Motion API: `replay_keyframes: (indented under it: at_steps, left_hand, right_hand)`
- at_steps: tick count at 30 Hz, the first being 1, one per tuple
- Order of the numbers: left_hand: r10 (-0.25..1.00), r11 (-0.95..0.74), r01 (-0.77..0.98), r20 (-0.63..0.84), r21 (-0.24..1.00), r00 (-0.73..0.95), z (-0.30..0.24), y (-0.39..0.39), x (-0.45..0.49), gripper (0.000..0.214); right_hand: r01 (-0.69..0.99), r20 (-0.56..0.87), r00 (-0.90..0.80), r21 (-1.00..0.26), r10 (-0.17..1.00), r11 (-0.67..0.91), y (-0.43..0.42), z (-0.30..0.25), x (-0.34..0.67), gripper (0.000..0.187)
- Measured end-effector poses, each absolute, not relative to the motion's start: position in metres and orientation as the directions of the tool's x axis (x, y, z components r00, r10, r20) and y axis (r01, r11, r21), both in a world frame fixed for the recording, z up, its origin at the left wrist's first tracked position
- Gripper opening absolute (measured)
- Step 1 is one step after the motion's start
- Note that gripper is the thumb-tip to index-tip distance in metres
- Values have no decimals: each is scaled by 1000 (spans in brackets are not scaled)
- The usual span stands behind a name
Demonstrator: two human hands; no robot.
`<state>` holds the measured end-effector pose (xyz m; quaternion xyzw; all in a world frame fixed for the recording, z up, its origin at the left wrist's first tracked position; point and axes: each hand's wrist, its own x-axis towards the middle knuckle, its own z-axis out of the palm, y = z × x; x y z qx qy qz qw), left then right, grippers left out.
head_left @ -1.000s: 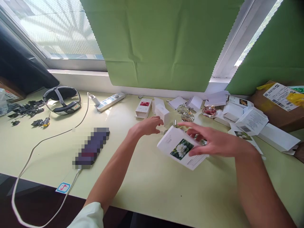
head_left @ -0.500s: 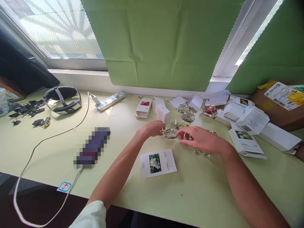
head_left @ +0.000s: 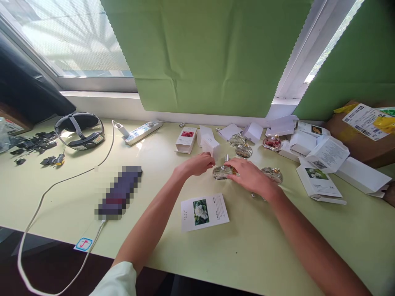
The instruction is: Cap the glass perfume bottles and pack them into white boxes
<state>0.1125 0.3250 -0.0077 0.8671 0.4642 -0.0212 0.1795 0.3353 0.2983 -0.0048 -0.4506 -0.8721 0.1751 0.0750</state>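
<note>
A flat oval glass perfume bottle (head_left: 220, 173) lies on the table between my hands. My right hand (head_left: 247, 174) has thumb and forefinger closed about its right end. My left hand (head_left: 199, 164) is curled, fingertips together, just left of the bottle; anything inside the fingers is hidden. Behind the bottle stands a small silver cap (head_left: 226, 158). Another glass bottle (head_left: 272, 174) is right of my right hand, partly covered by it. In front of my hands lies a flat white box (head_left: 212, 211) with a white flower picture.
Farther back are two clear bottles (head_left: 243, 151), a red-filled bottle (head_left: 272, 142) and a white box with red flowers (head_left: 186, 140). Opened white boxes (head_left: 328, 156) pile up at right beside a cardboard carton (head_left: 364, 131). A power strip (head_left: 143, 132), headset (head_left: 82, 131) and blurred phone (head_left: 120, 193) are left.
My right hand has moved left onto the bottle's right end, uncovering more of the bottle at right. My left fingers have curled in more, the hand staying nearly in place.
</note>
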Motion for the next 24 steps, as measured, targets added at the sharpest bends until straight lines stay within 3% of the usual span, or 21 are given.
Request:
replay_keyframes:
  at_steps: [9, 14, 24]
  left_hand:
    - [791, -543, 676, 33, 498, 611, 27, 318, 110, 25]
    - [763, -553, 583, 82, 596, 641, 36, 312, 116, 23]
    - [733, -594, 574, 85, 564, 675, 32, 311, 118, 22]
  right_hand:
    - [785, -62, -551, -377, 832, 491, 298, -1, 332, 30]
    - [789, -74, -538, -395, 840, 471, 297, 0, 333, 31]
    - [781, -84, -535, -430, 841, 454, 298, -1, 334, 32]
